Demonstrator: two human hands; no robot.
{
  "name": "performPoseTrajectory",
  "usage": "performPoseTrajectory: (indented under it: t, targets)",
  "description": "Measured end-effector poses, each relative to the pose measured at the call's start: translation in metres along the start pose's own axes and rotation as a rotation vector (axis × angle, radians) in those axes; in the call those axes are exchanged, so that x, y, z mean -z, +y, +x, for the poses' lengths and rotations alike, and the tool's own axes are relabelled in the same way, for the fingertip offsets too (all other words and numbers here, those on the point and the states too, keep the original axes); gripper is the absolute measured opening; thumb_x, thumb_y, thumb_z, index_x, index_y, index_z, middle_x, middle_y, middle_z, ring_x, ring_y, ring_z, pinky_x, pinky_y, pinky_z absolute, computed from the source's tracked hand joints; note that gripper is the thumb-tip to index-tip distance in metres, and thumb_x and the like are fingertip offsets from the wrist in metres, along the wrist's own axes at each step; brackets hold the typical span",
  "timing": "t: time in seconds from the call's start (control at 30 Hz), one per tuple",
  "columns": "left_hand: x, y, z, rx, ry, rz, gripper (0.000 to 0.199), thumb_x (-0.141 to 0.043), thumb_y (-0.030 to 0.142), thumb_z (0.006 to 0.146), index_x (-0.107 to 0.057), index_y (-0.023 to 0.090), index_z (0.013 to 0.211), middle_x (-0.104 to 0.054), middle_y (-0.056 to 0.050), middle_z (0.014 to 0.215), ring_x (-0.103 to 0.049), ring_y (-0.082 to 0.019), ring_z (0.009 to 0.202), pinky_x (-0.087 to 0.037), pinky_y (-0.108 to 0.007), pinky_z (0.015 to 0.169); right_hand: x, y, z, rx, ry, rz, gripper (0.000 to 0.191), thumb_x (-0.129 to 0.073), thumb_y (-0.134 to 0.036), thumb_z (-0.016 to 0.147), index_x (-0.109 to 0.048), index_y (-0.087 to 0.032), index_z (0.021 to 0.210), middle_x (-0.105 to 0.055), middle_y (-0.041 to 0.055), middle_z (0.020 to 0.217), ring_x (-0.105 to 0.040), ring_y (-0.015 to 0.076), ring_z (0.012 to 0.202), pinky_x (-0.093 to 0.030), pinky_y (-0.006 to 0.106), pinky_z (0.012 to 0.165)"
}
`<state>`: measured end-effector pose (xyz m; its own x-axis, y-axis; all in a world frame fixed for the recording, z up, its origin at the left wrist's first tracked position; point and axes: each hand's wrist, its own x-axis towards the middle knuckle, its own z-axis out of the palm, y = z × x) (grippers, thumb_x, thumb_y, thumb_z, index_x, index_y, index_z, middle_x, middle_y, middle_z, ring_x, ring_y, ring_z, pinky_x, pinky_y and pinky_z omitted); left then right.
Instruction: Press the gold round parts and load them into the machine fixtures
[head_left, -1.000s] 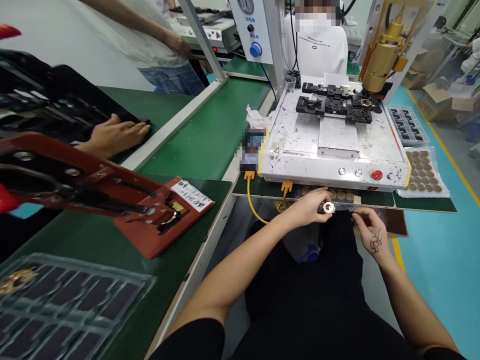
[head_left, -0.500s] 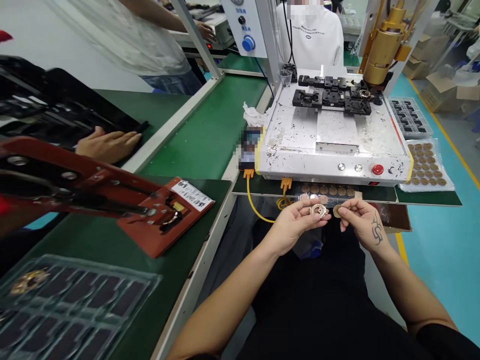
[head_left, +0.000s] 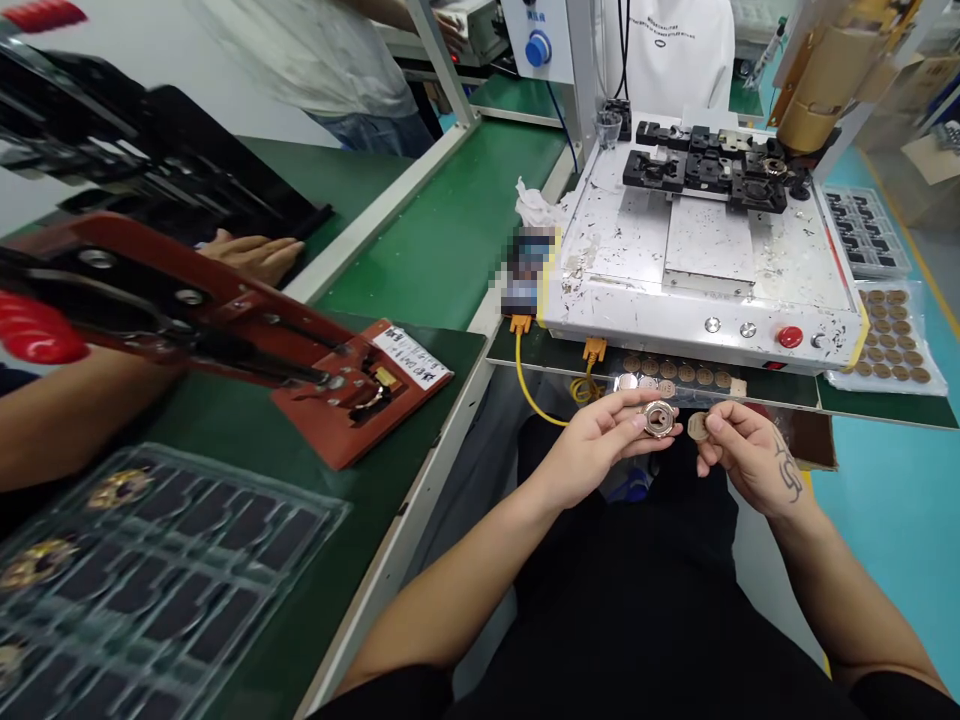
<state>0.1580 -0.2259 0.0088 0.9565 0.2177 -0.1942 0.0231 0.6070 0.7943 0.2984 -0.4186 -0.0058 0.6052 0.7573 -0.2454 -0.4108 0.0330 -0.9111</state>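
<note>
Between the fingers and thumb of my left hand (head_left: 606, 440) is a round metal ring part (head_left: 659, 419) with an open centre. My right hand (head_left: 742, 452) pinches a flat, round gold-brown disc (head_left: 698, 427) by its edge. A small gap separates the ring part from the disc. Both hands are over my lap, in front of the bench edge. Just beyond them lies a clear strip of round discs (head_left: 686, 372) on the green bench, below the white machine (head_left: 697, 305).
A red-brown hand press (head_left: 330, 425) and a clear tray (head_left: 225, 560) with gold parts stand at left. Another person's hand (head_left: 259, 258) rests behind the press. Yellow cables (head_left: 523, 370) hang near my left hand. More discs (head_left: 892, 330) lie right of the machine.
The view has shifted, so the bench and machine appear farther right and higher. The ring part's open face is turned more toward me. Both hands keep their holds, with the disc slightly farther from the ring.
</note>
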Motion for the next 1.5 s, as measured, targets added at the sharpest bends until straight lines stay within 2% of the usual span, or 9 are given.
performPoseTrajectory:
  t: [0.13, 0.23, 0.43, 0.53, 0.8, 1.13, 1.37, 1.43, 1.5]
  targets:
    - [0.000, -0.002, -0.004, 0.002, -0.007, 0.021, 0.048, -0.085, 0.039, 0.097, -0.075, 0.017, 0.138, -0.080, -0.015, 0.133, -0.077, -0.034, 0.127, -0.062, -0.052, 0.115, 0.001, -0.001, -0.003, 0.001, -0.049, -0.090, 0.030, -0.078, -0.050, 0.101, -0.066, -0.024, 0.092, -0.061, -0.0040, 0.066, -0.056, 0.0137, 0.056, -0.049, 0.028, 0.056]
    - [0.000, -0.002, -0.006, 0.013, -0.013, 0.032, 0.050, -0.086, 0.041, 0.097, -0.076, 0.017, 0.140, -0.080, -0.015, 0.133, -0.075, -0.035, 0.130, -0.061, -0.053, 0.115, -0.001, -0.006, -0.002, 0.079, -0.033, -0.278, 0.030, -0.073, -0.050, 0.105, -0.066, -0.024, 0.090, -0.060, -0.0032, 0.071, -0.052, 0.0133, 0.060, -0.043, 0.029, 0.060]
    - [-0.004, -0.004, -0.007, 0.002, -0.028, 0.039, 0.050, -0.087, 0.039, 0.096, -0.076, 0.017, 0.139, -0.080, -0.015, 0.133, -0.076, -0.035, 0.128, -0.062, -0.053, 0.114, -0.019, -0.019, 0.001, 0.322, 0.006, -0.578, 0.032, -0.072, -0.049, 0.104, -0.066, -0.023, 0.086, -0.067, 0.0061, 0.116, -0.065, 0.0216, 0.104, -0.050, 0.035, 0.092]
    - [-0.006, -0.005, -0.007, -0.013, -0.041, 0.030, 0.049, -0.086, 0.040, 0.097, -0.075, 0.016, 0.139, -0.079, -0.015, 0.135, -0.076, -0.034, 0.128, -0.062, -0.051, 0.115, -0.027, -0.018, 0.002, 0.338, -0.030, -0.584, 0.030, -0.070, -0.047, 0.106, -0.064, -0.023, 0.087, -0.068, 0.0059, 0.115, -0.066, 0.0219, 0.105, -0.051, 0.037, 0.097]
    - [-0.011, -0.004, -0.010, -0.023, -0.030, 0.059, 0.049, -0.085, 0.042, 0.097, -0.076, 0.017, 0.137, -0.079, -0.016, 0.135, -0.076, -0.035, 0.128, -0.061, -0.054, 0.115, -0.030, -0.014, 0.001, 0.322, -0.011, -0.573, 0.031, -0.071, -0.051, 0.104, -0.066, -0.024, 0.088, -0.069, 0.0071, 0.112, -0.066, 0.0242, 0.103, -0.053, 0.039, 0.093]
    - [-0.015, -0.010, -0.012, -0.065, -0.009, 0.120, 0.049, -0.081, 0.042, 0.100, -0.074, 0.017, 0.141, -0.078, -0.016, 0.137, -0.076, -0.034, 0.127, -0.060, -0.054, 0.117, -0.031, -0.008, -0.001, 0.370, 0.028, -0.608, 0.024, -0.069, -0.040, 0.106, -0.064, -0.025, 0.088, -0.067, 0.0067, 0.112, -0.065, 0.0241, 0.104, -0.051, 0.041, 0.095]
    - [-0.012, -0.026, -0.014, -0.162, 0.056, 0.328, 0.044, -0.072, 0.036, 0.105, -0.069, 0.016, 0.145, -0.080, -0.015, 0.133, -0.079, -0.030, 0.120, -0.062, -0.046, 0.113, -0.031, 0.000, 0.000, 0.571, 0.106, -0.762, 0.020, -0.072, -0.033, 0.104, -0.060, -0.025, 0.089, -0.065, 0.0063, 0.106, -0.065, 0.0241, 0.101, -0.053, 0.041, 0.091]
    - [-0.009, -0.024, -0.014, -0.188, 0.052, 0.408, 0.042, -0.068, 0.035, 0.107, -0.068, 0.017, 0.145, -0.080, -0.014, 0.134, -0.079, -0.029, 0.122, -0.062, -0.044, 0.112, -0.028, 0.001, 0.002, 0.580, 0.118, -0.821, 0.014, -0.073, -0.034, 0.103, -0.062, -0.026, 0.098, -0.063, 0.0063, 0.104, -0.063, 0.0238, 0.095, -0.054, 0.040, 0.085]
    - [-0.008, -0.018, -0.013, -0.201, 0.026, 0.520, 0.044, -0.065, 0.033, 0.108, -0.064, 0.018, 0.149, -0.080, -0.013, 0.132, -0.079, -0.027, 0.120, -0.063, -0.041, 0.110, -0.025, 0.000, 0.005, 0.567, 0.044, -0.868, 0.011, -0.071, -0.034, 0.104, -0.066, -0.027, 0.111, -0.065, 0.0074, 0.108, -0.064, 0.0242, 0.095, -0.055, 0.040, 0.084]
